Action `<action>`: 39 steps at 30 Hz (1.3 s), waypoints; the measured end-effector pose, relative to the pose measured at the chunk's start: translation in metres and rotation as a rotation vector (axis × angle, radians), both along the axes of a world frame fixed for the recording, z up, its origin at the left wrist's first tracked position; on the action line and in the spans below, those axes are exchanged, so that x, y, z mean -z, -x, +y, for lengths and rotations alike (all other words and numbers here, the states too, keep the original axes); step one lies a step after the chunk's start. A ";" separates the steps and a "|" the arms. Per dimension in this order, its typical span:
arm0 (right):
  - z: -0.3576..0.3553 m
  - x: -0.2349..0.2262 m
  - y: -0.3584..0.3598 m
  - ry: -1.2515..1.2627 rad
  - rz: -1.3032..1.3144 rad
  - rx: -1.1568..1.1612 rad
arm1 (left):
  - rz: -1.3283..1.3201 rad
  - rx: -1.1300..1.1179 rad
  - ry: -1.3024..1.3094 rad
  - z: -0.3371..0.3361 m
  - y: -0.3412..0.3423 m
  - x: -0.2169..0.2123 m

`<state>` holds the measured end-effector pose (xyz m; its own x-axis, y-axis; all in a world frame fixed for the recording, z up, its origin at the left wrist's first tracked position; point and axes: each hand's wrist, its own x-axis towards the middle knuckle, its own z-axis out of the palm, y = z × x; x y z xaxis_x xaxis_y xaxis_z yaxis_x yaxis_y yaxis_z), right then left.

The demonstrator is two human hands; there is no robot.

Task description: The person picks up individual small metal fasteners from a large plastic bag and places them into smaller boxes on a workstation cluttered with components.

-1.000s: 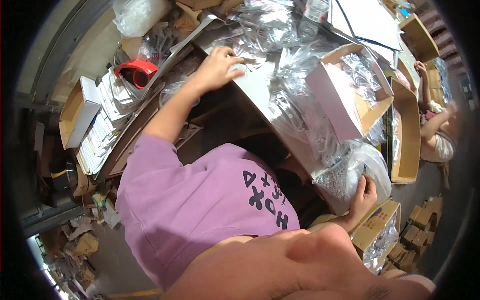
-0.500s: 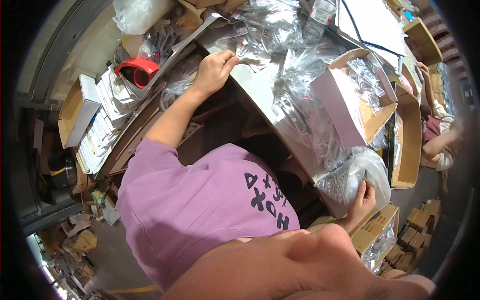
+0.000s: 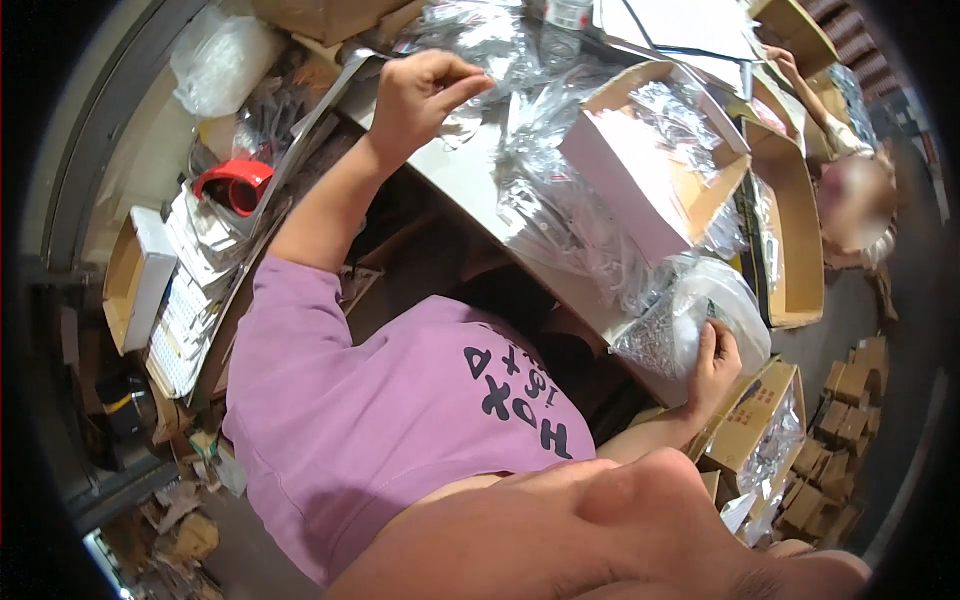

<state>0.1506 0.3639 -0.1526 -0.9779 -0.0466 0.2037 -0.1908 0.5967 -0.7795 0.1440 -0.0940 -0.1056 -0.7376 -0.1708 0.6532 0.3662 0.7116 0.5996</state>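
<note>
Two bare hands are working at a cluttered white table [image 3: 470, 185] heaped with crinkled, shiny clear plastic. The left hand [image 3: 425, 90] is reaching out over the tabletop with its fingers curled in, pinching a small glossy clear packet [image 3: 470, 118] between thumb and forefinger. The right hand [image 3: 712, 365] is gripping the edge of a bulging, rounded clear plastic bag [image 3: 690, 320] at the table's near corner, fingers wrapped on the film. An open cardboard box [image 3: 655, 165] with a smooth white side is sitting between them, stuffed with more clear packets. A round red tape dispenser [image 3: 235, 185] is lying left of the table, beside stacked flat white cartons [image 3: 190, 300]
</note>
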 end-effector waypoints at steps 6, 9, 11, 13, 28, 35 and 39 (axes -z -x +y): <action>-0.002 -0.010 -0.008 -0.021 0.037 0.027 | -0.010 0.493 0.366 0.072 0.066 -0.075; 0.001 -0.008 -0.012 -0.025 0.061 0.055 | -0.339 0.777 0.519 0.118 0.090 -0.088; -0.003 -0.004 0.000 -0.003 0.048 -0.005 | -0.298 0.847 0.690 0.129 0.098 -0.077; 0.000 -0.002 -0.002 -0.002 0.062 0.017 | -0.447 0.927 0.684 0.149 0.114 -0.067; -0.002 -0.011 -0.004 -0.025 0.068 0.022 | -0.723 0.832 0.515 0.157 0.120 -0.081; 0.004 -0.023 0.019 -0.279 0.038 0.010 | -0.344 0.707 0.414 0.161 0.104 -0.097; -0.009 -0.031 0.031 -0.565 -0.072 -0.150 | 0.037 0.860 0.309 0.175 0.073 -0.091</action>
<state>0.1200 0.3553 -0.1217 -0.9627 -0.2676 0.0407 -0.2638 0.8939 -0.3625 0.0710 0.0807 -0.0147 -0.5078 0.6140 0.6043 0.8594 0.3116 0.4055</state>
